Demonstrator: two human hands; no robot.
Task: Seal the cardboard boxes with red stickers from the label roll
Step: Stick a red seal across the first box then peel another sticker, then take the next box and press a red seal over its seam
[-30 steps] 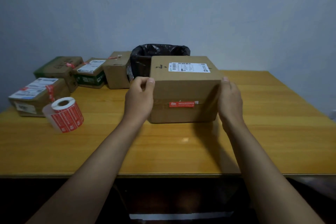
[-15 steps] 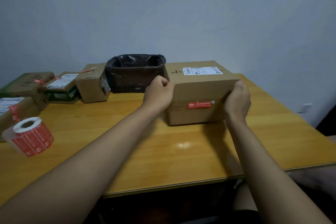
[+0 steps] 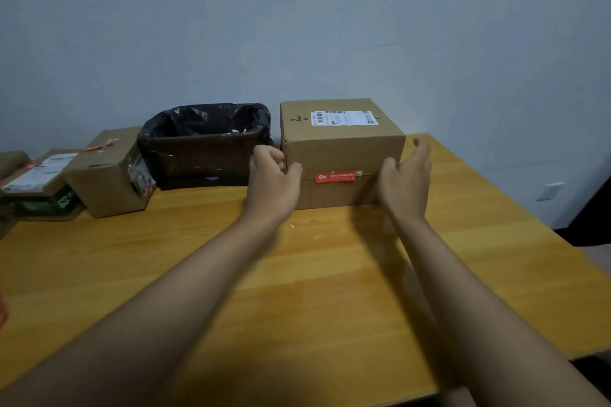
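I see the sealed box [image 3: 342, 155] at frame centre between my hands: left hand [image 3: 274, 180] curled, thumb touching its corner; right hand [image 3: 405, 180] spread, holding nothing.

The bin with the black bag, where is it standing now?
In the head view, the bin with the black bag stands at the back of the table, between the small cardboard box on its left and the large sealed box.

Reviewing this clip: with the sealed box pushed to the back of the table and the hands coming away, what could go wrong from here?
1. The cardboard box stands close beside the black-lined bin; the left hand, at the box's corner, might knock the bin.
2. The red sticker bridges only the middle of the front seam, so the flap ends may lift.
3. The right hand is open and apparently off the box, leaving the left hand alone at it.
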